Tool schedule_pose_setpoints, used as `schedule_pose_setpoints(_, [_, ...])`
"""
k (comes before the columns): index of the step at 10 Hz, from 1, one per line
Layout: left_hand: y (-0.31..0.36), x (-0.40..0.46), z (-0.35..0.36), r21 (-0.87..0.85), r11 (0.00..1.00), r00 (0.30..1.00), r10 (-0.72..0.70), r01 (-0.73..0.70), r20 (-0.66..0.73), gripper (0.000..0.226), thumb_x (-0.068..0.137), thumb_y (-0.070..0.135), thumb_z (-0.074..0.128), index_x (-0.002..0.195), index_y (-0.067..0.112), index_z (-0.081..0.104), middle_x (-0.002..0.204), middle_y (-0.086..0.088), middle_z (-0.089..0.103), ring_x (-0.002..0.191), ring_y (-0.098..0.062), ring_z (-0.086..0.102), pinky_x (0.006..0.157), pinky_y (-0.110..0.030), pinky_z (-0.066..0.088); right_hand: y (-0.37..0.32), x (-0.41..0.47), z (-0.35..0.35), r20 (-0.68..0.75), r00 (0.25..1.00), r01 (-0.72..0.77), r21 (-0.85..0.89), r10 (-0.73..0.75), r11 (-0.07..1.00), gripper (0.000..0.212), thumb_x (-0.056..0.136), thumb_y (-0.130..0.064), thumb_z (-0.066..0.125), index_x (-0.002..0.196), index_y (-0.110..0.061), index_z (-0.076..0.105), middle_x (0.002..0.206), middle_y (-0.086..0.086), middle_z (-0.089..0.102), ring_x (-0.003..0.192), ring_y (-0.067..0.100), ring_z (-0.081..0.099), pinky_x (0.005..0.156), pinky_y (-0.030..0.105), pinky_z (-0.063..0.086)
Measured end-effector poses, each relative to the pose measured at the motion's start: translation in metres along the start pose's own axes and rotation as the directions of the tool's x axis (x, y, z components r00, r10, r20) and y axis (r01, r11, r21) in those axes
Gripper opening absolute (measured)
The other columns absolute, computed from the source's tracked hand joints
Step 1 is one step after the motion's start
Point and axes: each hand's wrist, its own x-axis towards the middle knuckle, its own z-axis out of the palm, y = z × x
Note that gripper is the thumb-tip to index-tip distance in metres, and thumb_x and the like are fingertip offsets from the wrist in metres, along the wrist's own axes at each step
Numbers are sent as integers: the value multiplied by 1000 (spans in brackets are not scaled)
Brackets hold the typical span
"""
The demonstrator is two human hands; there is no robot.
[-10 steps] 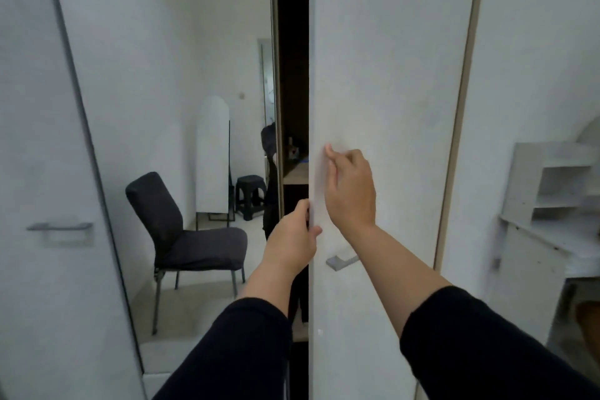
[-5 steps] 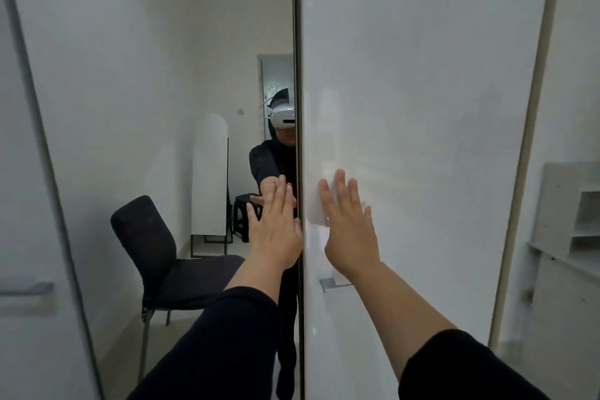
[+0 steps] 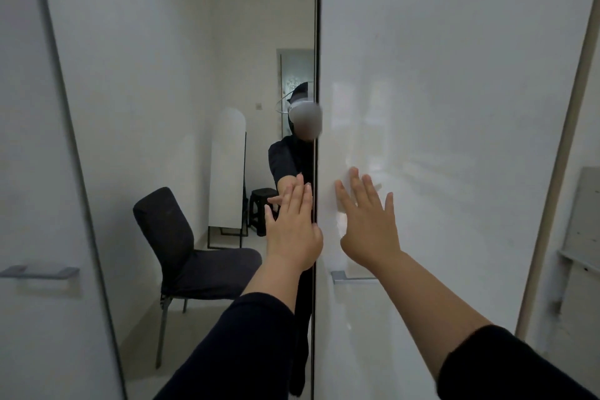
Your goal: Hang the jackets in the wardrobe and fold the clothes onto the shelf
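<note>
Two tall wardrobe doors fill the view, closed against each other at a dark seam. The left door (image 3: pixel 162 75) is a mirror; the right door (image 3: pixel 454 107) is glossy white with a small metal handle (image 3: pixel 344 277). My left hand (image 3: pixel 292 227) lies flat on the mirror door beside the seam, fingers spread. My right hand (image 3: pixel 370 221) lies flat on the white door just right of the seam, fingers spread. Neither hand holds anything. The wardrobe's inside, jackets and clothes are hidden.
The mirror reflects a dark chair (image 3: pixel 181 256), a small black stool (image 3: pixel 263 204), a white standing panel (image 3: pixel 227 169) and the person wearing a headset. Another white door with a handle (image 3: pixel 39 271) stands at far left. White shelving (image 3: pixel 581 237) sits at right.
A second ago the doors stood apart with a dark gap and my hands gripped the door edges. Now the gap is closed and both palms rest flat on the doors.
</note>
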Motion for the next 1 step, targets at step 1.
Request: schedule_pose_setpoints(1, [-3, -30, 6, -63, 998, 996, 10, -16, -85, 67, 96, 29, 35, 153, 24, 0, 160, 10, -4, 148, -8, -6, 120, -48, 1, 7, -41, 4, -51, 997, 68, 97, -64, 993, 87, 85, -9, 47, 152, -31, -3, 160, -7, -16, 148, 16, -14, 117, 46, -9])
